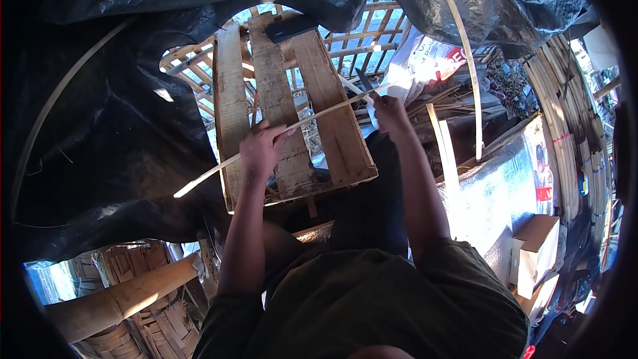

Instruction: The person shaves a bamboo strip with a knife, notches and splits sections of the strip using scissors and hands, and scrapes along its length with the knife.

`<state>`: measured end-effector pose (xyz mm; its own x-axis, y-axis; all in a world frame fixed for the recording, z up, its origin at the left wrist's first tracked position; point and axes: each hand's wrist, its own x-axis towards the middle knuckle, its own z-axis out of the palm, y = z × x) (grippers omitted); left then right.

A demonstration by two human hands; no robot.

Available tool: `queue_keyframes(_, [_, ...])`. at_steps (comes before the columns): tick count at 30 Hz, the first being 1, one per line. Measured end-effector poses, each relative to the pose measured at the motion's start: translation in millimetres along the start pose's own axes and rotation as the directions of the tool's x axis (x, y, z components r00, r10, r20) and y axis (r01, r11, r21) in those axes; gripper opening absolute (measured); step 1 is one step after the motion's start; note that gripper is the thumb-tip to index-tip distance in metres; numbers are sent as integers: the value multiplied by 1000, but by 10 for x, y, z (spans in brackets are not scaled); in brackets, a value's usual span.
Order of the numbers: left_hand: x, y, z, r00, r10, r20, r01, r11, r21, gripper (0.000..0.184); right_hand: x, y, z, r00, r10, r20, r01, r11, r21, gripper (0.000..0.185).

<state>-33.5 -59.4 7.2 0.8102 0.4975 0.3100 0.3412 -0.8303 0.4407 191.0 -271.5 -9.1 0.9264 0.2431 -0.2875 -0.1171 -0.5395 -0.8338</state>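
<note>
A long, thin bamboo strip (322, 114) crosses slantwise above a bench of wooden planks (272, 80). My left hand (260, 149) is closed around the strip towards its lower left end, which sticks out past the bench's left side. My right hand (390, 114) grips a knife (363, 80) at the bench's right edge. The knife's dark blade points up and to the left and meets or crosses the strip; whether it cuts into it I cannot tell. My right fingers hide the handle.
At the bench's far end lies a flat black object (291, 28). Black plastic sheeting (119, 113) hangs left and above. A bamboo lattice (372, 33) stands behind. On the right are a printed sack (425, 56), upright strips (445, 143), bundled bamboo (565, 119) and a cardboard box (531, 252).
</note>
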Motion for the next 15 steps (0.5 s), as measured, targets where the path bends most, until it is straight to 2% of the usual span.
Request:
queue_keyframes(2, [16, 24, 11, 1000, 6, 9, -6, 1000, -1, 25, 131, 58, -228, 990, 19, 141, -39, 989, 142, 40])
queue_keyframes(7, [20, 62, -5, 998, -5, 58, 2, 999, 47, 25, 86, 142, -54, 997, 28, 74, -47, 962, 268, 40])
queue_keyframes(9, [10, 55, -10, 999, 14, 44, -16, 999, 37, 25, 22, 137, -10, 999, 15, 32, -19, 990, 138, 36])
queue_keyframes(10, [10, 52, -15, 999, 12, 46, -14, 999, 39, 25, 26, 120, -39, 999, 17, 35, -22, 990, 139, 36])
queue_keyframes(12, [11, 42, 1, 998, 55, 15, -56, 998, 39, 24, 133, 67, -159, 989, 72, 132, -58, 993, -107, 38])
queue_keyframes(13, [7, 42, 2, 998, 56, 19, -57, 998, 38, 24, 184, 27, -185, 988, 84, 130, -49, 967, -249, 34])
queue_keyframes(14, [6, 46, -1, 999, 37, 30, -38, 999, 34, 23, 161, 45, -169, 988, 89, 127, -55, 967, -250, 34])
queue_keyframes(15, [14, 55, -5, 999, 19, 39, -20, 999, 29, 22, 149, 49, -119, 980, -192, 53, 194, 858, -477, 31])
